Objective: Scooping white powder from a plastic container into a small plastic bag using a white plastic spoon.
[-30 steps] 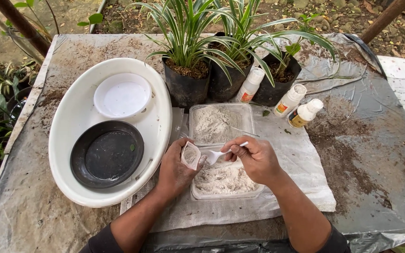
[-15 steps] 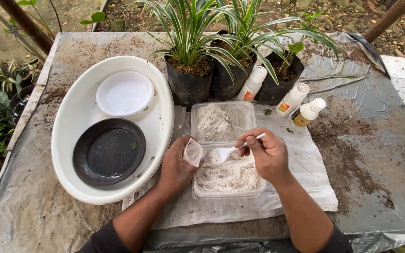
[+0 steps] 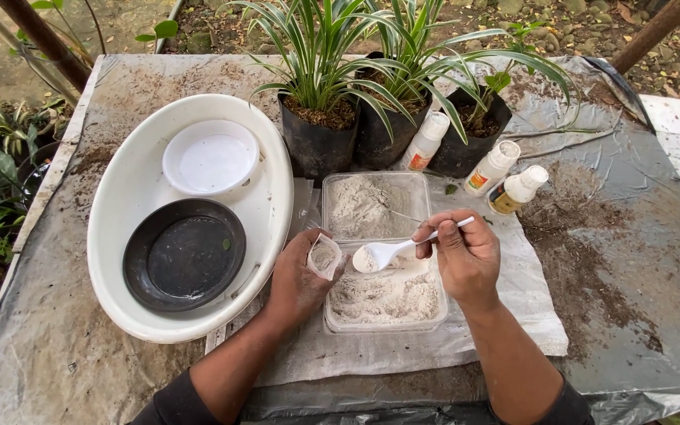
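Holding a small pouch (image 3: 325, 256) pinched in the left hand (image 3: 297, 283), gripping a loaded white spoon (image 3: 391, 249) in the right hand (image 3: 466, 260), both over the near tray (image 3: 387, 303). Risking powder spilling past the pouch's narrow mouth if tilting or shaking the spoon.

Both forearms are bare; dark sleeves sit pushed up near the elbows; no gloves or rings show.

Both forearms rise from the bottom edge of the frame, converging at centre. The left hand (image 3: 297, 285) is curled, fingers pinched closed just left of centre. The right hand (image 3: 466, 258) is knuckles-up, fingertips clamped tight.
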